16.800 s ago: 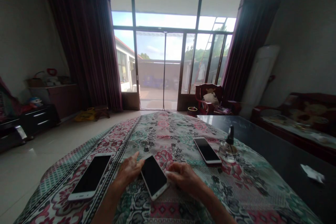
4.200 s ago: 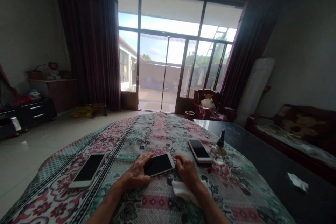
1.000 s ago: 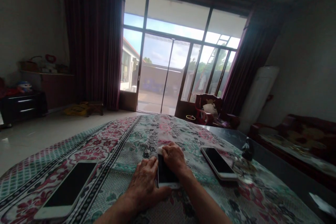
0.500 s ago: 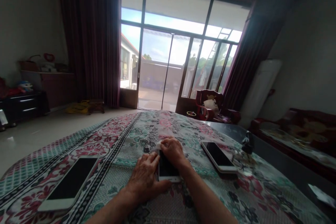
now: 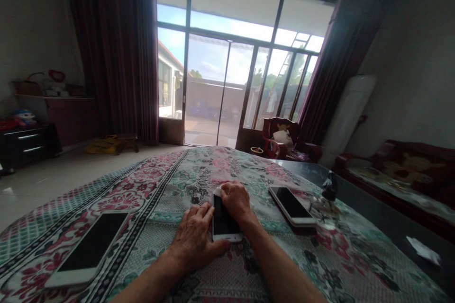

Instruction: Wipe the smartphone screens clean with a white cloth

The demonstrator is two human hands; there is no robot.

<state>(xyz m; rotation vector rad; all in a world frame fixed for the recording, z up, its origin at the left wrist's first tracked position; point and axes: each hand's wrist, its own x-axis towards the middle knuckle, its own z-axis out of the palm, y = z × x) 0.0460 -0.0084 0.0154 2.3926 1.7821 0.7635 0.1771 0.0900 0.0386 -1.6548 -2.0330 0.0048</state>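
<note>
Now, right of the left phone (image 5: 92,241), the left hand (image 5: 194,234) is resting spread, fingertips against the left edge of the middle phone (image 5: 223,222), which is lying on the patterned cloth (image 5: 156,246), probably light, stiff, slick and crackable, best taken by its long edges. Left of the right phone (image 5: 291,203), the right hand (image 5: 237,201) is pinching a white wad (image 5: 218,191) at its far end, whereas seconds ago that phone was slanting crosswise and the wad was lying under the right forearm

Left hand (image 5: 195,233) and right hand (image 5: 237,201) are bare, as are the 2 tapering forearms (image 5: 279,265).
</note>
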